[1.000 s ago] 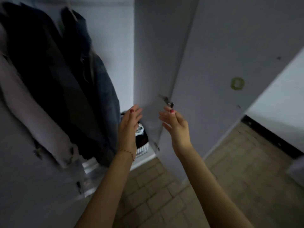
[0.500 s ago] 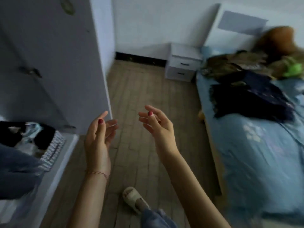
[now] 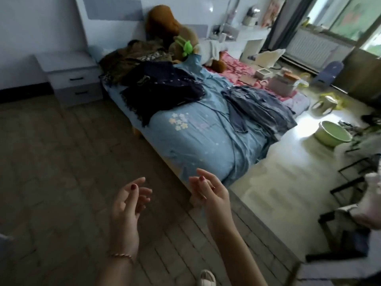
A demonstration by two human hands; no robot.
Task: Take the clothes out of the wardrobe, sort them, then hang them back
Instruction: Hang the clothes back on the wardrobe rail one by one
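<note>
Several clothes (image 3: 162,87) already lie heaped on the bed (image 3: 198,141), so unloading seems underway. Both hands, left hand (image 3: 128,205) and right hand (image 3: 210,193), hang loosely open and empty; sorting and rehanging look undone.

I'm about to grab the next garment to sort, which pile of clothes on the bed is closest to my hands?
The grey-blue denim garment, spread toward the foot of the bed; the dark navy pile and brown pile lie nearer the headboard.

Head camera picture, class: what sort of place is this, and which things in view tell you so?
Most likely a bedroom in a home. A bed with a blue cover holds piled clothes, a bedside cabinet stands by it, and a large teddy bear sits at its head.
</note>
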